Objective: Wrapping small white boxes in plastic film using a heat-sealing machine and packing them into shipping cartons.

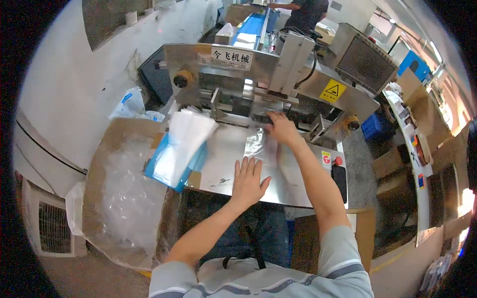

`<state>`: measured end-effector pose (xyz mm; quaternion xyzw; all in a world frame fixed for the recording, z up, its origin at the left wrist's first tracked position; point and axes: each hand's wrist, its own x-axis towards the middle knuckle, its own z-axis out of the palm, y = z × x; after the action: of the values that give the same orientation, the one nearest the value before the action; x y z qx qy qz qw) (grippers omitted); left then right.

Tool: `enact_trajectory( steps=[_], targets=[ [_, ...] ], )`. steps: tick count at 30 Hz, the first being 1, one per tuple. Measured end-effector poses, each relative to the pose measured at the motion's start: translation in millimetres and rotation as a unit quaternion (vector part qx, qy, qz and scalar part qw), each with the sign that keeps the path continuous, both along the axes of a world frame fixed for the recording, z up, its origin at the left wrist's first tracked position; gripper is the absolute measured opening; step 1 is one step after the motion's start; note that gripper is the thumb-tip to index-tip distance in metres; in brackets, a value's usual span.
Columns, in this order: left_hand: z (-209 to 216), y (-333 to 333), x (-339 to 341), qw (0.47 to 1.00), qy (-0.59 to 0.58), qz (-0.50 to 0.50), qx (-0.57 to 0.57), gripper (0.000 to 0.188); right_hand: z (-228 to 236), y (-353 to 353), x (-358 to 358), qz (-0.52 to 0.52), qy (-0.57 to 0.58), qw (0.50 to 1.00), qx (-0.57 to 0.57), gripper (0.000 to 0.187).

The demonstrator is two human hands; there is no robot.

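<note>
A clear, shiny plastic bag [255, 142] lies on the bare metal worktop of a machine [223, 154], its far part reaching into the opening under the crossbar. My left hand [248, 183] rests flat at the near end of the bag, fingers spread and thumb out to the right. Farther in, my right hand [282, 127] lies over the far part of the bag at the opening, fingers stretched forward. Neither hand is wrapped around anything. To the left, a stack of flat clear plastic bags [181, 144] leans on a blue holder [184, 180].
An open carton [102, 149] with loose clear bags stands at left. A red button [339, 161] sits on the worktop's right side. Beyond are a monitor [366, 62], a blue conveyor [253, 25] and another person [308, 15]. Shelving with cartons lines the right.
</note>
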<state>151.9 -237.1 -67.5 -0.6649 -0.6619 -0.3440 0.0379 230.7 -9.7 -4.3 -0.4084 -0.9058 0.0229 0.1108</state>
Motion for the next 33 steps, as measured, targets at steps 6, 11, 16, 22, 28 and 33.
enact_trajectory(
  steps=[6, 11, 16, 22, 28, 33],
  targets=[
    [-1, -2, -2, 1.0, -0.01, -0.001, -0.021, 0.061, 26, 2, -6, -0.014, -0.014, 1.0, 0.012, 0.043],
    [2, -2, -3, 1.0, -0.018, 0.003, -0.025, 0.063, 31, 17, -7, 0.013, -0.031, 0.999, 0.01, 0.045],
    [-3, -1, -5, 1.0, -0.019, 0.004, -0.005, 0.067, 30, 29, -9, 0.017, -0.029, 0.999, 0.019, 0.048],
    [6, -9, -9, 0.989, -0.115, 0.057, 0.072, 0.082, 39, 23, -11, 0.014, -0.038, 0.999, -0.01, 0.053],
    [21, -29, -27, 0.929, -0.342, 0.08, 0.118, 0.072, 30, -1, 25, 0.0, 0.003, 0.994, -0.111, 0.052],
    [47, -11, -65, 0.861, -0.485, 0.061, -0.142, 0.084, -18, -82, 73, -0.075, 0.438, 0.865, -0.235, 0.071]
  ],
)
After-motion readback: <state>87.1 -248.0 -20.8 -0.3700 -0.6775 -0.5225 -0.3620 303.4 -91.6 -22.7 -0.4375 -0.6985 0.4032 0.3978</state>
